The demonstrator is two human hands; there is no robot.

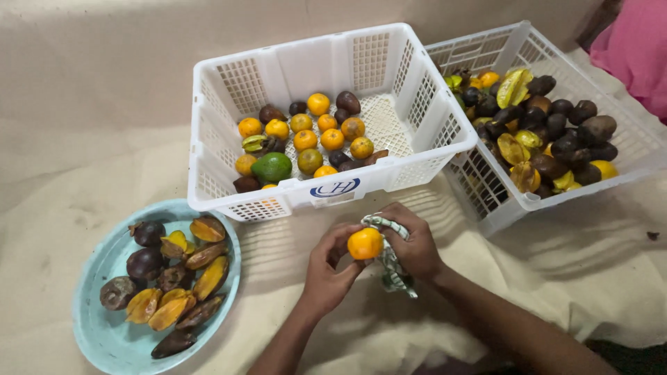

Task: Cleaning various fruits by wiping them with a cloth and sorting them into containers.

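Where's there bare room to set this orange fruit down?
Bare cloth lies left of the near basket and above the blue plate; more right of the right hand, below the far basket. Both baskets and plate are crowded.

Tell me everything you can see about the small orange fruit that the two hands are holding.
The orange fruit is small, round and smooth, bright orange with a slight shine, and looks whole and unpeeled. It is held in the air above the beige cloth, in front of the nearer white basket. The left hand grips it with its fingertips, and the right hand presses a green-and-white cloth against its side.
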